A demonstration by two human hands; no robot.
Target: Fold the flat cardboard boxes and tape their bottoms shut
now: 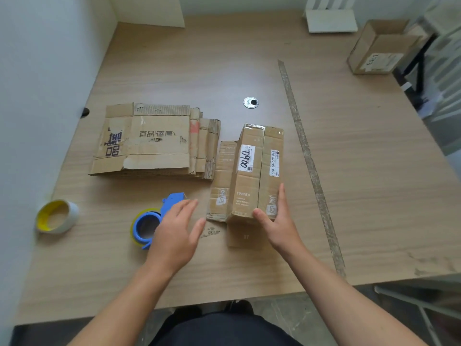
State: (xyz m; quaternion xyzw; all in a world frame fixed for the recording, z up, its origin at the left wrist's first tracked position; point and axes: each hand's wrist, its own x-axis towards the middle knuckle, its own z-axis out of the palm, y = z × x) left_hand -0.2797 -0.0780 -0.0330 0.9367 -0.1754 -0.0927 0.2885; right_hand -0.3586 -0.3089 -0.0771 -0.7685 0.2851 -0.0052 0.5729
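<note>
The right hand (277,221) grips the near end of the cardboard box (254,171) on the surface (374,171), thumb and fingers around it. The left hand (174,233) hovers open and empty over the blue tape dispenser (149,221).

Looks like a plain office or packing room: wood-grain desk surface (349,171) with a round metal cable hole (251,102), white walls (37,96) left of and behind the hole, worn flattened cardboard (154,141) nearby, tape rolls, an assembled box (379,48) far right.
</note>
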